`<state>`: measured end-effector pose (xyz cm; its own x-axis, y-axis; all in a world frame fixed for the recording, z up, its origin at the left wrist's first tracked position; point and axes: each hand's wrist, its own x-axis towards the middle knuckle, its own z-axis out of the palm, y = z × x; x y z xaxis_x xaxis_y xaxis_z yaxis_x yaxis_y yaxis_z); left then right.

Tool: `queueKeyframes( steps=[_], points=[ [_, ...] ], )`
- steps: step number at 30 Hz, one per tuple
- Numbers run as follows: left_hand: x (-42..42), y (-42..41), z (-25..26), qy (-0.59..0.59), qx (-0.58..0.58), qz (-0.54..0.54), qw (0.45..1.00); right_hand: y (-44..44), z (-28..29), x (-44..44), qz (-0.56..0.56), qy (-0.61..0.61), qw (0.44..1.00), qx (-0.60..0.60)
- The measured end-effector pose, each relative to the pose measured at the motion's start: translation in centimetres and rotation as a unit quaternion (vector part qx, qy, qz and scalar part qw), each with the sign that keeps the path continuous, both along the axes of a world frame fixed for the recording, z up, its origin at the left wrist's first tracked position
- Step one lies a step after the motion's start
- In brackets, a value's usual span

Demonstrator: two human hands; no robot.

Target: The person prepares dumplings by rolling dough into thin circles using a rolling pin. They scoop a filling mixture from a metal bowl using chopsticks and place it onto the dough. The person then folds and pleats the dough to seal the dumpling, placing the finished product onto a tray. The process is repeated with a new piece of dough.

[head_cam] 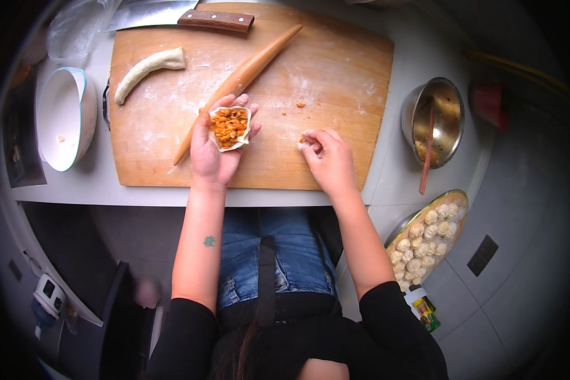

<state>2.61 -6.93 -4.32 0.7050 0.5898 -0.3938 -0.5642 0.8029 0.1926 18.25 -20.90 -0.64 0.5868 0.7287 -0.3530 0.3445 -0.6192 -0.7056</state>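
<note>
My left hand (pixel 217 152) is palm up over the front of a floured wooden board (pixel 332 61), cupping a dough wrapper (pixel 243 138) heaped with orange-brown chopped filling (pixel 229 126). To its right, my right hand (pixel 330 159) hovers at the board's near edge, thumb and fingertips pinched on a small bit of filling (pixel 303 140). Crumbs of filling (pixel 300 105) lie between and beyond the hands. A tapered wooden rolling pin (pixel 254 66) lies diagonally, its lower part partly behind my left hand. A curved roll of dough (pixel 149 69) rests on the board's left part.
A cleaver (pixel 216 20) lies across the board's far left edge. At the left stands a white bowl (pixel 61 118) near a plastic bag (pixel 73 33). On the right are a metal bowl (pixel 439 123) with chopsticks (pixel 429 142) and a round tray (pixel 460 202) of several pleated dumplings (pixel 415 251).
</note>
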Motion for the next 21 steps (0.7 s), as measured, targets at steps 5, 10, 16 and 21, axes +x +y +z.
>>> queueKeyframes(
  steps=[5, 10, 16, 21],
  points=[
    [-0.6, 0.0, -0.2, 0.030, 0.006, -0.003, 1.000, 0.0, -0.4, 0.3, 0.006, -0.019, 0.999, -0.030],
    [1.2, -1.9, 0.0, 0.065, 0.039, -0.069, 0.995, 0.7, 2.9, -0.3, -0.116, 0.253, 0.954, 0.111],
    [2.9, -3.5, 0.9, 0.019, 0.040, -0.086, 0.995, 3.1, 4.6, -1.9, -0.108, 0.248, 0.950, 0.157],
    [1.6, -3.5, 0.2, -0.005, 0.006, -0.074, 0.997, 2.1, 0.9, 1.7, -0.180, 0.052, 0.974, 0.126]
  ],
)
